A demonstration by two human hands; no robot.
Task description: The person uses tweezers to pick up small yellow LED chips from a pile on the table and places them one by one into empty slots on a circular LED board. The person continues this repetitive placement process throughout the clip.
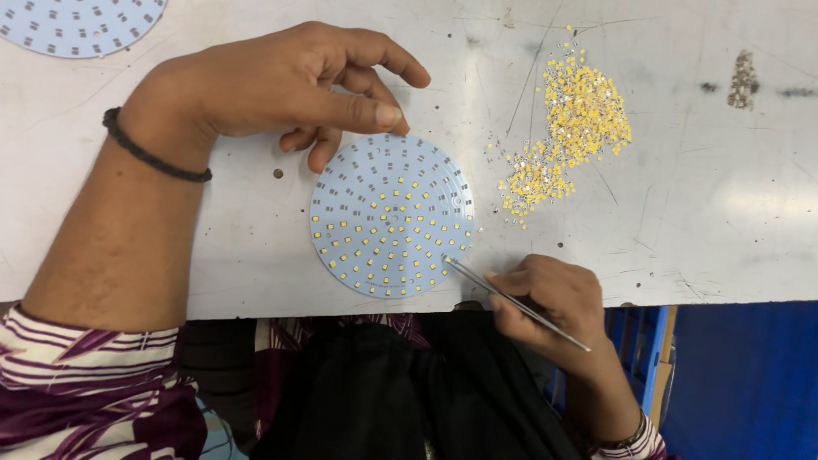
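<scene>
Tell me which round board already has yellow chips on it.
The whole round board at the table's front edge, between both hands; the other board, cut off at the top-left corner, shows only bare pads.

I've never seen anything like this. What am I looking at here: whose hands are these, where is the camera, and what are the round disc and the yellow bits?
There is no machine here: a person works with two bare hands, and the one picture comes from a camera worn on their head, looking down at a scratched white table. In the middle lies a round pale-blue circuit board, partly filled with tiny yellow chips. The left hand rests at its upper edge, thumb touching the rim. The right hand holds thin metal tweezers, their tips at the board's lower right edge. To the right is a loose pile of yellow chips. Part of a second round board shows at the top left corner.
</scene>
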